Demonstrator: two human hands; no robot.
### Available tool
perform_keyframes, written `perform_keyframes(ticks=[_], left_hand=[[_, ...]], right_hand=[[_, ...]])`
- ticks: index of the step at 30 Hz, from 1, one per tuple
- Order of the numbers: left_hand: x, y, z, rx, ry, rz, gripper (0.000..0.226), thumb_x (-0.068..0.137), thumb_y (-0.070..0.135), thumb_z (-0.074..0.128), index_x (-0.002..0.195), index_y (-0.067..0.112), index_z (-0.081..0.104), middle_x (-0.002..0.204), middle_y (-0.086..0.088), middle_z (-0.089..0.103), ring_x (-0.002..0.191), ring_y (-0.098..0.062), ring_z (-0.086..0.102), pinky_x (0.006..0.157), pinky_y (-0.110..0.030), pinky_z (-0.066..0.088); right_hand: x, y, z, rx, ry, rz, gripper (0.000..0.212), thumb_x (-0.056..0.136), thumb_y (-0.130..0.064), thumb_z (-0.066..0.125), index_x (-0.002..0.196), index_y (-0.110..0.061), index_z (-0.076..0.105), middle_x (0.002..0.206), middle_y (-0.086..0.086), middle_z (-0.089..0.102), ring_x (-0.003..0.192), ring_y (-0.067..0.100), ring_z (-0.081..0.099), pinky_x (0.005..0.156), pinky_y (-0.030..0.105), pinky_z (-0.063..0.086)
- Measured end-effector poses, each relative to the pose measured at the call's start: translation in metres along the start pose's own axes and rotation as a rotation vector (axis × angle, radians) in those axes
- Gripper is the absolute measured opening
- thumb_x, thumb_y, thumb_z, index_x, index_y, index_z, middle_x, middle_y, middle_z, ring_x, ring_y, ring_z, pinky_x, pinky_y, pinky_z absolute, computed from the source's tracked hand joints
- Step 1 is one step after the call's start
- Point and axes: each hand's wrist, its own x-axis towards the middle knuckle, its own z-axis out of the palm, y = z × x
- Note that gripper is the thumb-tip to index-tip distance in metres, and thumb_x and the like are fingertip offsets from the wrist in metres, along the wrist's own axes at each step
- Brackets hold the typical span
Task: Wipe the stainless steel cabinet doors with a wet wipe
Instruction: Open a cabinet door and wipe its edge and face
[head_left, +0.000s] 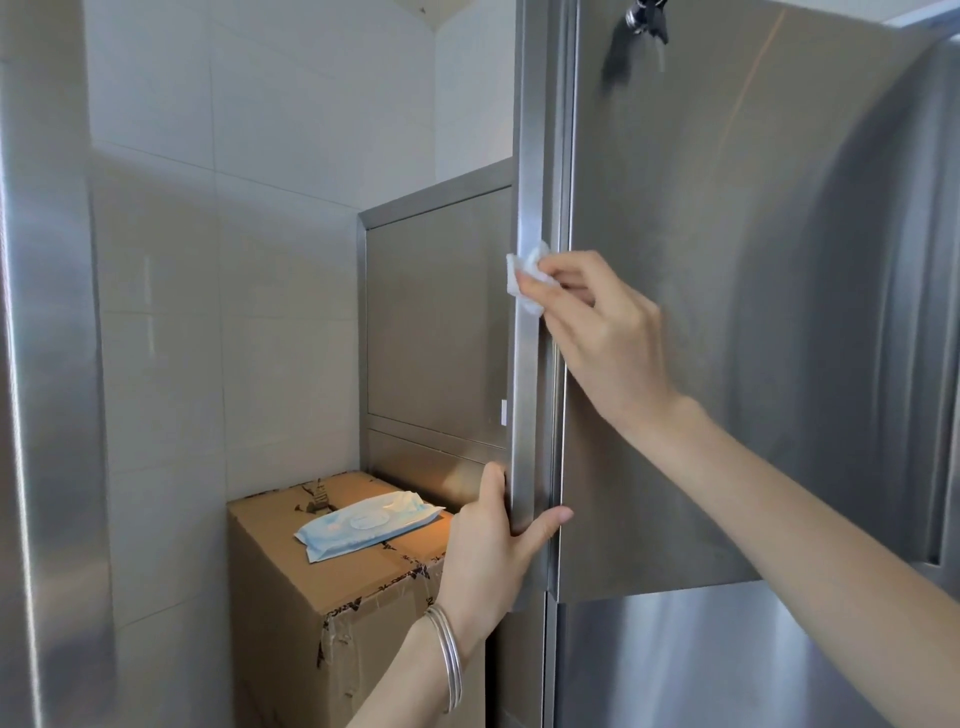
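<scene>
White-tiled corner, steel all round. My right hand (602, 332) pinches one wipe (527, 278) against the edge of the open door (727, 312), about halfway up; I judge that strip is what's being cleaned. My left hand (493, 540) grips the same edge lower down, probably to stop the door swinging under the rub. Both hands are busy and apart. Beyond them, one pack (363, 525) of wipes lies on one cardboard box (311, 597), handy for a fresh sheet.

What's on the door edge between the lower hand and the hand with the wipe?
Nothing: the head view shows only bare door edge between the left hand and the wipe in the right hand.
</scene>
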Motion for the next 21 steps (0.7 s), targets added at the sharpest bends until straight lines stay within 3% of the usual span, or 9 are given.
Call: perform_keyframes(ticks=[3, 6, 9, 12, 15, 18, 21], left_hand=[[0.003, -0.001, 0.0, 0.009, 0.009, 0.015, 0.06, 0.072, 0.062, 0.059, 0.1, 0.011, 0.045, 0.085, 0.012, 0.065, 0.084, -0.021, 0.065, 0.071, -0.038, 0.052], [0.006, -0.003, -0.001, 0.022, 0.007, 0.025, 0.057, 0.076, 0.056, 0.063, 0.103, 0.009, 0.045, 0.091, -0.001, 0.068, 0.087, -0.029, 0.064, 0.073, -0.044, 0.051], [0.003, -0.003, -0.002, 0.0, -0.015, 0.019, 0.07, 0.068, 0.069, 0.055, 0.104, 0.009, 0.046, 0.093, -0.002, 0.069, 0.087, -0.027, 0.065, 0.072, -0.044, 0.053], [0.001, -0.004, -0.003, 0.011, -0.016, 0.03, 0.072, 0.068, 0.072, 0.053, 0.102, 0.008, 0.046, 0.088, -0.003, 0.068, 0.082, -0.027, 0.065, 0.069, -0.045, 0.053], [0.004, -0.005, -0.002, 0.044, -0.012, 0.054, 0.054, 0.079, 0.056, 0.064, 0.097, 0.009, 0.043, 0.08, -0.003, 0.066, 0.075, -0.028, 0.062, 0.067, -0.044, 0.05], [0.008, -0.008, -0.011, 0.006, -0.127, 0.078, 0.051, 0.076, 0.053, 0.069, 0.097, 0.014, 0.043, 0.071, 0.009, 0.058, 0.064, -0.01, 0.056, 0.058, -0.027, 0.046], [0.015, -0.005, -0.029, -0.26, -0.348, 0.073, 0.057, 0.077, 0.047, 0.075, 0.113, 0.013, 0.048, 0.095, 0.006, 0.07, 0.089, -0.009, 0.065, 0.075, -0.026, 0.051]], right_hand=[[-0.036, -0.006, -0.002, -0.087, -0.007, -0.17, 0.021, 0.089, -0.001, 0.058, 0.101, -0.009, 0.072, 0.085, 0.009, 0.066, 0.063, 0.022, 0.061, 0.052, 0.033, 0.052], [-0.031, 0.003, -0.01, -0.07, -0.083, -0.252, 0.015, 0.09, -0.006, 0.059, 0.092, -0.007, 0.074, 0.077, 0.008, 0.066, 0.06, 0.023, 0.061, 0.046, 0.033, 0.049], [-0.005, 0.01, -0.009, -0.069, -0.011, -0.197, 0.019, 0.077, 0.008, 0.067, 0.089, -0.005, 0.074, 0.081, 0.01, 0.067, 0.063, 0.024, 0.064, 0.054, 0.032, 0.052], [-0.018, 0.001, -0.003, -0.019, 0.076, -0.112, 0.02, 0.078, 0.01, 0.065, 0.088, -0.005, 0.074, 0.08, 0.01, 0.066, 0.061, 0.021, 0.06, 0.06, 0.027, 0.048], [-0.062, -0.008, -0.003, 0.001, -0.028, -0.175, 0.02, 0.081, 0.009, 0.063, 0.089, -0.005, 0.074, 0.077, 0.009, 0.065, 0.06, 0.021, 0.058, 0.056, 0.031, 0.049], [-0.07, -0.003, -0.012, 0.04, -0.191, -0.195, 0.025, 0.076, 0.012, 0.066, 0.089, -0.008, 0.074, 0.079, 0.007, 0.065, 0.062, 0.022, 0.06, 0.052, 0.032, 0.05], [-0.061, 0.0, -0.017, 0.128, -0.25, -0.145, 0.027, 0.072, 0.012, 0.069, 0.086, -0.01, 0.075, 0.085, 0.004, 0.065, 0.069, 0.014, 0.061, 0.062, 0.029, 0.052]])
